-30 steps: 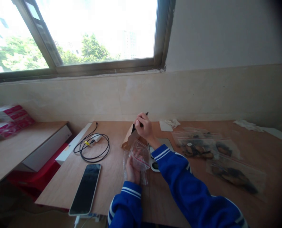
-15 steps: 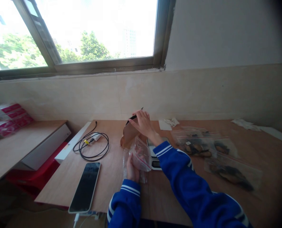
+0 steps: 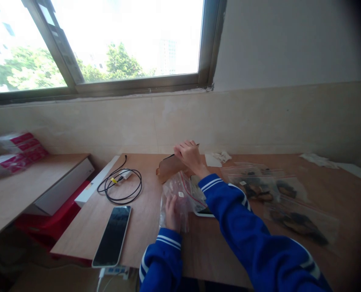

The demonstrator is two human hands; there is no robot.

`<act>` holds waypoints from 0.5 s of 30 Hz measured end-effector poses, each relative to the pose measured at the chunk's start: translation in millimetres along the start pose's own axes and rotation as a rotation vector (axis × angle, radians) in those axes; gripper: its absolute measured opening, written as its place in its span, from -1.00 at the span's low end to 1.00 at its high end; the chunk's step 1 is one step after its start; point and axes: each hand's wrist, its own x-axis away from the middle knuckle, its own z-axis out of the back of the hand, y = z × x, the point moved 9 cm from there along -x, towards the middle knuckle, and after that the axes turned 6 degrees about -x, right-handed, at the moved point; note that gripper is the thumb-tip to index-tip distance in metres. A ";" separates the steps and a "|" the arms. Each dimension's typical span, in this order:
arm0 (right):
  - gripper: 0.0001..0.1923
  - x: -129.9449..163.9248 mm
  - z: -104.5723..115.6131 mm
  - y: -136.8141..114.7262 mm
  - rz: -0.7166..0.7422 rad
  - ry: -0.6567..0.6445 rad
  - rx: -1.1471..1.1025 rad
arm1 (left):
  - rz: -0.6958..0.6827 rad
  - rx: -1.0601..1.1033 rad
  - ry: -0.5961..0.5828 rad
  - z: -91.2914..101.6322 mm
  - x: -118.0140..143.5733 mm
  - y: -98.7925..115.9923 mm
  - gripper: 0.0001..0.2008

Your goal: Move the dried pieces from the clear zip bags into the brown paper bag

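Right hand [image 3: 190, 156] lowered brown bag [image 3: 169, 168] flat.

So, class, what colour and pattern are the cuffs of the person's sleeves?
Blue with thin white stripes, seen on the left cuff and right cuff in the head view.

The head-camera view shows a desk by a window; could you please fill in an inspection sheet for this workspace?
Surface: wooden table, mostly bare near the front edge.
Job's things: clear zip bag under the left hand; brown paper bag at the right hand; white scale partly covered.
Clutter: phone face up; filled zip bags; crumpled tissue.
Hands: left hand resting on the clear bag; right hand on the paper bag with a dark slim item.
Cables: coiled black cable.
Surroundings: window; side bench with red-white packs.
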 end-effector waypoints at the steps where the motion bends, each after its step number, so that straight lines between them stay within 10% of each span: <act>1: -0.56 1.2 3.6 3.2 -0.014 0.007 0.006 | -0.018 -0.042 -0.008 -1.5 1.2 3.8 -0.44; 9: -0.58 -5.9 18.5 6.2 -0.219 -0.033 -0.047 | -0.065 -0.303 0.032 -2.8 3.7 26.1 -0.35; 15: -0.70 24.8 58.0 -8.4 -0.397 0.119 -0.491 | -0.119 -0.423 0.151 5.1 8.9 58.3 -0.33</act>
